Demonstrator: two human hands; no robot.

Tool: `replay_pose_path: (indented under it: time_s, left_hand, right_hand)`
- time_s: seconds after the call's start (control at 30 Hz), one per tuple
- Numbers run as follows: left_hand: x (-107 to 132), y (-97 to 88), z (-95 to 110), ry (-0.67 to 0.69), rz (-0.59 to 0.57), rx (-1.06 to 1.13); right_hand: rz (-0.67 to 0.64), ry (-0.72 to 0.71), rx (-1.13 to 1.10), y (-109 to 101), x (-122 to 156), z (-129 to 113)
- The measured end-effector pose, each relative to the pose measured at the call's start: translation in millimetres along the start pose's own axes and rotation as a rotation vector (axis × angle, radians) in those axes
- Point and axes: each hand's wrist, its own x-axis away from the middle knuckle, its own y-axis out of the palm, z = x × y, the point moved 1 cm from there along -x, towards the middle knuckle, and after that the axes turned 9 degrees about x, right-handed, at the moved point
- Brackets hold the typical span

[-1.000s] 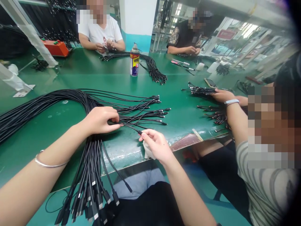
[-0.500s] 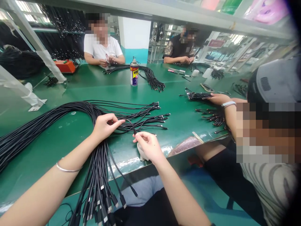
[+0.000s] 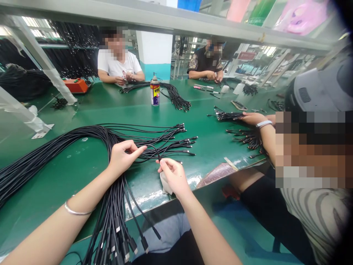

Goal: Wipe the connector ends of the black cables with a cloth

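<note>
One cable (image 3: pixel 159 157), tip hidden by right hand (image 3: pixel 173 177); bundle (image 3: pixel 52 148) cropped left.

A factory workshop — people (image 3: pixel 119 66) work round a green table (image 3: pixel 116 108). Cable bundles (image 3: pixel 57 146) lie on the table; more cables (image 3: pixel 74 38) hang behind it.

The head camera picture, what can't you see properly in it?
In the head view:
Tip of the held cable: hidden by the right hand.
Part of the white cloth: behind that same hand.
What the curled fingers of the left hand touch: hidden by the hand itself.
Far end of the cable bundle: cut off by the left edge.
Small print on the spray can: too small.
</note>
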Motion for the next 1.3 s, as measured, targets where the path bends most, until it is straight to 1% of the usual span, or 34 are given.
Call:
replay_pose_path:
  time_s: [0.17, 0.23, 0.27, 0.3, 0.33, 0.37, 0.4, 0.43, 0.47, 0.53, 0.57, 0.67, 0.73, 0.8, 0.87, 0.93, 1.0, 1.1, 1.13, 1.17, 1.23, 1.3]
  left_hand:
    - [0.1, -0.1, 3.8, 0.025, 0.005, -0.092]
    - [0.3, -1.2, 7.9, 0.092, 0.050, -0.173]
    - [1.4, -1.5, 11.4, 0.154, 0.072, -0.200]
    - [3.2, -0.9, 15.8, 0.226, 0.063, -0.210]
    - [5.8, 0.9, 20.7, 0.283, 0.020, -0.204]
    - [9.0, 3.9, 25.8, 0.302, -0.045, -0.189]
    - [12.3, 8.1, 30.6, 0.276, -0.130, -0.169]
    - [15.6, 13.0, 34.7, 0.199, -0.194, -0.151]
    - [18.5, 18.4, 38.2, 0.100, -0.231, -0.126]
    - [22.7, 29.1, 43.0, -0.076, -0.244, -0.034]
    - [23.8, 33.8, 44.4, -0.123, -0.241, 0.032]
    - [25.2, 42.8, 44.2, -0.166, -0.201, 0.198]
    - [26.5, 46.1, 41.3, -0.181, -0.161, 0.252]
    - [28.3, 49.9, 37.3, -0.247, -0.149, 0.343]
    - [29.6, 54.1, 33.1, -0.349, -0.156, 0.494]
    - [29.4, 56.4, 29.5, -0.441, -0.137, 0.628]
    - [27.6, 54.9, 26.5, -0.503, -0.066, 0.695]
    - [22.6, 48.9, 21.8, -0.568, 0.043, 0.772]
    - [21.0, 47.4, 20.3, -0.588, 0.053, 0.794]
    - [19.7, 46.4, 19.2, -0.603, 0.049, 0.806]
    - [18.8, 45.9, 18.6, -0.616, 0.016, 0.800]
    - [19.8, 46.5, 20.0, -0.598, -0.017, 0.765]
  right_hand:
    - [-0.027, 0.001, -0.071, -1.3, 2.4, -5.0]
    - [-0.027, -0.009, -0.119, -1.5, 3.1, -8.9]
    - [-0.026, -0.017, -0.138, -1.2, 3.1, -11.0]
    - [-0.026, -0.028, -0.150, -0.7, 2.8, -13.1]
    - [-0.028, -0.039, -0.159, 0.1, 2.2, -14.9]
    - [-0.032, -0.046, -0.164, 1.0, 1.3, -16.2]
    - [-0.037, -0.052, -0.167, 1.9, 0.3, -17.1]
    - [-0.041, -0.059, -0.166, 2.6, -0.7, -17.5]
    - [-0.040, -0.066, -0.157, 3.0, -1.7, -17.5]
    - [-0.030, -0.086, -0.110, 2.4, -2.8, -16.3]
    - [-0.031, -0.100, -0.076, 1.6, -2.9, -15.4]
    - [-0.066, -0.121, 0.028, -3.2, -1.6, -10.8]
    - [-0.035, -0.099, 0.078, -9.6, 0.3, -6.1]
    - [0.075, -0.054, 0.111, -19.7, 1.7, -0.6]
    - [0.203, -0.012, 0.134, -32.6, 1.9, 4.1]
    - [0.296, -0.009, 0.152, -46.3, 0.8, 6.6]
    - [0.354, -0.058, 0.224, -59.4, -0.2, 5.9]
    - [0.400, -0.151, 0.381, -75.3, 1.2, -0.4]
    - [0.411, -0.147, 0.349, -79.1, 2.8, -3.3]
    - [0.405, -0.124, 0.241, -81.8, 5.0, -6.4]
    - [0.322, -0.045, -0.129, -83.9, 10.7, -13.8]
    - [0.187, 0.005, -0.476, -82.8, 17.2, -23.2]
